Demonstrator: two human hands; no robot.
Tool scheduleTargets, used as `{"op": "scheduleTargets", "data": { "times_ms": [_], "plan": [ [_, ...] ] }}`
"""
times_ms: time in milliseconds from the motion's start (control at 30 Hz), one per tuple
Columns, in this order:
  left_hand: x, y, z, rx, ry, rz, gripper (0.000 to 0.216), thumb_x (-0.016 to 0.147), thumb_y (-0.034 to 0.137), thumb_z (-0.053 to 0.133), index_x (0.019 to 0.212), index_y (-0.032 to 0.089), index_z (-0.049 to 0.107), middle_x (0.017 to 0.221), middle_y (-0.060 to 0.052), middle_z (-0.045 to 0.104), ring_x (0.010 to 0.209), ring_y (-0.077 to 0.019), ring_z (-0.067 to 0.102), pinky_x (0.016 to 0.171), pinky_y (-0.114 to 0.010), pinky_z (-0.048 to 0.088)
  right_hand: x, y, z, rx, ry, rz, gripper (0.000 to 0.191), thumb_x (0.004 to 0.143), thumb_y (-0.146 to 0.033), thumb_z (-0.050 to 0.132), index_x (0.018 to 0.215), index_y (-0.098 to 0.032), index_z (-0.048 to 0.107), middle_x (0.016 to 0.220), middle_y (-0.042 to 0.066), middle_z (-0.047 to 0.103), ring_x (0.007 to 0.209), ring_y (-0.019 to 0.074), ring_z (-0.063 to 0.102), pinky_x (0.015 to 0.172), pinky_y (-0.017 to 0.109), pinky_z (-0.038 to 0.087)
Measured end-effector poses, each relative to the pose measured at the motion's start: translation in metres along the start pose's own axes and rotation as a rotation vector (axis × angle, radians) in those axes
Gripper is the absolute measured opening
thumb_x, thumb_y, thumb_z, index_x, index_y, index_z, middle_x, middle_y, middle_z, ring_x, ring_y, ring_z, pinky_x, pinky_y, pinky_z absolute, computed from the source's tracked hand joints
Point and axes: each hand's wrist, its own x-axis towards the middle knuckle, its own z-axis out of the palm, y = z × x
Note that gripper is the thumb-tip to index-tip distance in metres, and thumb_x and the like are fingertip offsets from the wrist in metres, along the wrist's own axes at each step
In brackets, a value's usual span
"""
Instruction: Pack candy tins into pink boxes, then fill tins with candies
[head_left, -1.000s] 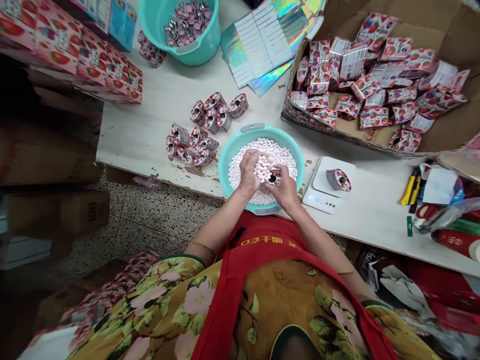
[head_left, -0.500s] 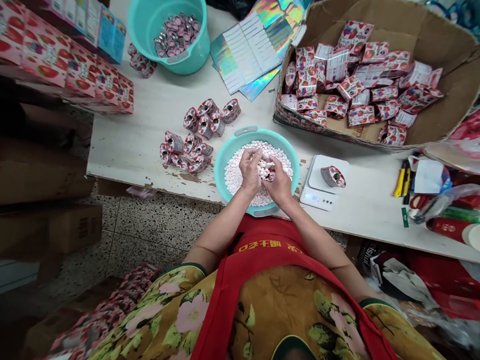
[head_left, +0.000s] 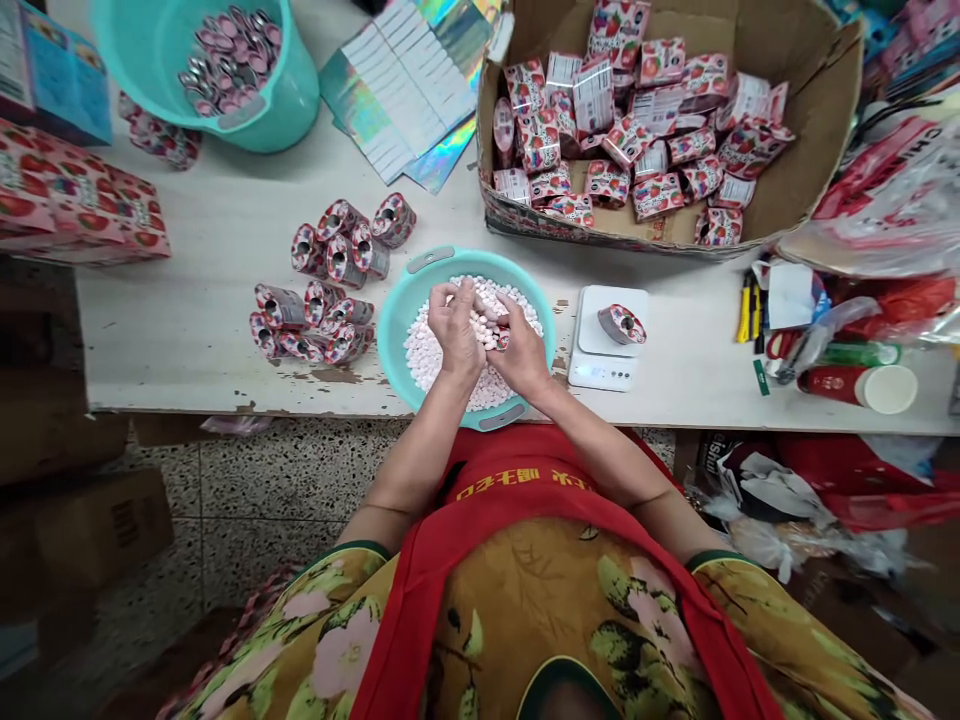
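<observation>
Both my hands are over a turquoise basin [head_left: 396, 290] of small white candies [head_left: 424, 352]. My left hand [head_left: 456, 328] is closed, fingers curled around some of the white candies. My right hand [head_left: 523, 355] grips a small strawberry-print container [head_left: 502, 339], mostly hidden by the fingers, right beside the left hand. Candies show heaped between the two hands. To the right, a white scale [head_left: 604, 370] carries another strawberry-print container [head_left: 624, 324], tilted on its side. Left of the basin stand several more printed containers [head_left: 343, 258] with open holes in their tops.
A cardboard box [head_left: 645, 232] of printed containers stands at the back right. Behind left are a turquoise bucket [head_left: 296, 100] of round metal-rimmed caps and shiny sheets [head_left: 405, 90]. Strawberry-print boxes [head_left: 90, 205] line the left. A yellow cutter [head_left: 744, 310] and paper cup [head_left: 886, 390] lie right.
The view has turned and shifted, so the table items appear further left. Both hands stay together over the basin, the left one slightly more upright, still with candies between them.
</observation>
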Motion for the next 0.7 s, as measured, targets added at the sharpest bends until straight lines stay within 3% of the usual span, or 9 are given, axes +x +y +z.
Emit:
{"op": "scheduleTargets", "data": {
  "times_ms": [133, 267, 433, 567, 700],
  "plan": [
    [-0.001, 0.001, 0.005, 0.008, 0.015, -0.02, 0.037, 0.087, 0.05, 0.074, 0.09, 0.023, 0.049, 0.062, 0.008, 0.052, 0.055, -0.0096, 0.053, 0.058, -0.024, 0.046, 0.0, 0.002, -0.008, 0.042, -0.027, 0.025, 0.078, 0.079, -0.016, 0.071, 0.15, -0.023, 0.04, 0.121, 0.008, 0.071, 0.113, 0.0264, 0.067, 0.099, 0.045, 0.056],
    [-0.002, 0.006, 0.008, -0.03, 0.003, -0.077, 0.029, 0.091, 0.046, 0.071, 0.1, 0.023, 0.054, 0.069, 0.006, 0.057, 0.057, -0.0097, 0.055, 0.057, -0.024, 0.045, 0.001, 0.001, -0.012, 0.067, -0.007, 0.019, 0.076, 0.078, -0.019, 0.071, 0.147, -0.025, 0.042, 0.131, 0.009, 0.067, 0.117, 0.0266, 0.067, 0.101, 0.045, 0.056],
    [-0.002, 0.006, 0.009, -0.046, -0.061, -0.131, 0.035, 0.089, 0.05, 0.073, 0.086, 0.021, 0.053, 0.062, 0.006, 0.049, 0.049, -0.0073, 0.045, 0.05, -0.022, 0.038, 0.003, 0.0, -0.012, 0.042, -0.012, -0.003, 0.072, 0.075, -0.016, 0.069, 0.143, -0.024, 0.046, 0.135, 0.009, 0.065, 0.114, 0.0258, 0.068, 0.101, 0.045, 0.055],
    [-0.001, 0.004, 0.008, -0.028, -0.019, -0.06, 0.04, 0.091, 0.051, 0.072, 0.076, 0.02, 0.051, 0.061, 0.006, 0.048, 0.054, -0.0081, 0.048, 0.059, -0.024, 0.044, 0.002, 0.002, -0.01, 0.031, -0.007, 0.005, 0.074, 0.075, -0.016, 0.069, 0.144, -0.021, 0.044, 0.121, 0.008, 0.071, 0.113, 0.0259, 0.068, 0.101, 0.043, 0.055],
    [-0.002, 0.004, 0.006, -0.044, -0.026, -0.025, 0.042, 0.09, 0.053, 0.072, 0.074, 0.02, 0.051, 0.06, 0.006, 0.049, 0.053, -0.0077, 0.048, 0.057, -0.023, 0.043, -0.002, 0.0, -0.009, 0.015, 0.018, -0.05, 0.073, 0.078, -0.016, 0.066, 0.146, -0.022, 0.042, 0.128, 0.01, 0.069, 0.117, 0.0257, 0.067, 0.104, 0.044, 0.054]
  ]
}}
